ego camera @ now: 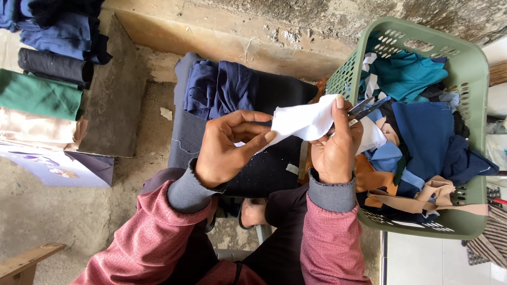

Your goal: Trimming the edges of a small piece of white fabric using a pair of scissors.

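My left hand (228, 145) pinches the near edge of a small white cloth piece (302, 120), fingers curled around it. My right hand (337, 143) grips the other end of the same cloth and also holds a pair of small metal scissors (364, 108), whose blades point toward the basket. Both hands hover above a dark blue and black pile of fabric (232, 89) lying on a low seat in front of my knees.
A green plastic laundry basket (470, 68) at the right is full of teal, blue, tan and orange fabric scraps. Folded cloths, blue, black, green and cream (39, 95), are stacked at the left on a board. A rough concrete wall runs behind.
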